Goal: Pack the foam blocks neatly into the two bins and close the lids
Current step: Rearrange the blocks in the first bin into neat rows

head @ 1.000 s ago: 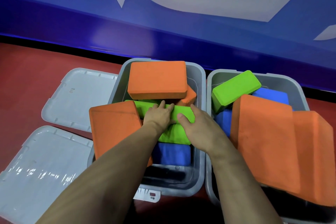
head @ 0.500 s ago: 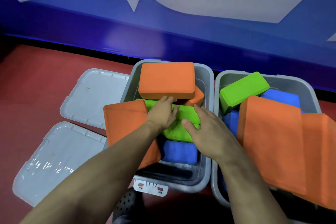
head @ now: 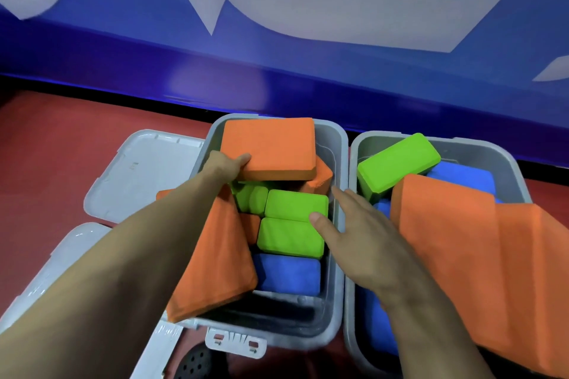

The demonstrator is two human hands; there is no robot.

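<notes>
Left hand (head: 226,164): you're gripping the orange block (head: 271,148); lay it flat.
Right hand (head: 363,240): you're resting it open, steadying the green block (head: 295,204).

Bright, even light from overhead, colours v. saturated. Soft shadows inside the left bin (head: 335,311) under the blocks. Glare patch on the nearer lid (head: 40,295) (bottom left) and a faint sheen on the blue wall (head: 215,83). Wide-angle bend at edges; wall lettering slightly soft, forearms blurred close up.
</notes>
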